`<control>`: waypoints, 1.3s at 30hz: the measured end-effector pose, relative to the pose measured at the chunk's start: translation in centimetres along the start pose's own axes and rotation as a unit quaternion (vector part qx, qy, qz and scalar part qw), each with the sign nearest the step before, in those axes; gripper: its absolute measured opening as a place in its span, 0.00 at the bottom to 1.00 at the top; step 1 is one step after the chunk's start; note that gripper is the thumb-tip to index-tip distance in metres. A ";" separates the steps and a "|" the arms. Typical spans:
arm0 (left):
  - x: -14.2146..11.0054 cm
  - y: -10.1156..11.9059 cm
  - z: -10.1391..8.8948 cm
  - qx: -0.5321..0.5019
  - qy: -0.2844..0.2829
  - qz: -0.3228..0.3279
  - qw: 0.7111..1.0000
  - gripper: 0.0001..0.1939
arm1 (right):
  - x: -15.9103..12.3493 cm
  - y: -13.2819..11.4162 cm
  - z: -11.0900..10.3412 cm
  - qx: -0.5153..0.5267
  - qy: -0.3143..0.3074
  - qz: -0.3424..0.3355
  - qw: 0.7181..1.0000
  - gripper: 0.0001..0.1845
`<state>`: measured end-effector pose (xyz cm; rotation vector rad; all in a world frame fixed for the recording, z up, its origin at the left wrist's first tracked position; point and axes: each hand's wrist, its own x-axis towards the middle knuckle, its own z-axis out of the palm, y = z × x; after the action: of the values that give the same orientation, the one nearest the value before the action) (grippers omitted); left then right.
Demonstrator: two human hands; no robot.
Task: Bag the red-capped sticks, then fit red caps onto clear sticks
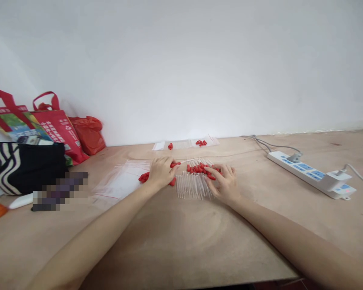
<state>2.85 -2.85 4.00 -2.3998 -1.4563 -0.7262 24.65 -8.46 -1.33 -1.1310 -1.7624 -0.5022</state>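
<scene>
My left hand (pixel 162 172) is closed on a dropper with a red bulb (pixel 175 164); its thin clear tube points right. My right hand (pixel 225 183) has its thumb and fingers curled at the right end of a pile of red-bulbed droppers (pixel 196 168), pinching at a red bulb (pixel 211 176). Below that pile lies a row of thin clear tubes (pixel 191 186), side by side. More red bulbs (pixel 143 177) rest left of my left hand, partly hidden by it. Flat clear zip bags (pixel 117 185) are spread further left.
By the wall lie clear bags (pixel 181 143) with small groups of red pieces (pixel 201 143). A white power strip (pixel 308 173) with plugs and cables is at the right. Shopping bags (pixel 59 131), a black striped bag (pixel 36 165) and a blurred-out object (pixel 60 191) occupy the left.
</scene>
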 end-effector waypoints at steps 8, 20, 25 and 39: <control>-6.3 0.9 1.5 -0.114 0.137 0.178 0.968 0.05 | -0.1 -1.0 0.1 0.003 -0.087 -0.145 0.986 0.17; -6.7 1.4 1.1 -0.114 0.150 0.244 0.951 0.03 | -0.9 -1.5 0.2 0.062 -0.081 -0.184 0.978 0.09; -7.4 1.9 0.4 -0.104 0.138 0.248 0.953 0.05 | -0.8 -2.0 -0.5 0.077 -0.072 -0.210 0.972 0.08; -7.9 -3.2 -0.9 -0.122 0.169 0.088 0.974 0.08 | -0.8 3.1 -0.4 0.029 -0.121 0.035 0.992 0.12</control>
<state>-3.20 -7.77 0.47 -2.3811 -1.0585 -1.2580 27.60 -7.56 -2.26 -1.2495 -1.9235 -0.2799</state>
